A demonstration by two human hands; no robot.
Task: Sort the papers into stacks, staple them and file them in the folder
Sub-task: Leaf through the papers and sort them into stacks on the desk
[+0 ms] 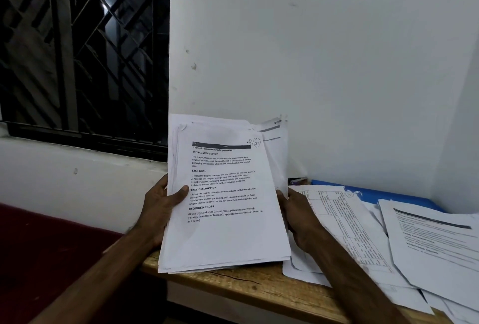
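Observation:
A thick stack of printed papers (228, 235) stands tilted upright with its lower edge on the wooden table (248, 287). My left hand (160, 204) grips its left edge, thumb across the top sheet. My right hand (298, 217) holds the right edge, fingers hidden behind the stack. More loose papers (352, 233) lie spread over the table to the right, one sheet with a table printed on it. A blue folder (378, 194) lies beneath them against the wall. A small dark object, possibly a stapler (295, 181), sits behind the stack by the wall.
A white wall rises directly behind the table. A barred window (83, 51) is at the left above a white ledge. A dark red surface (46, 251) lies low at the left, beside the table's end.

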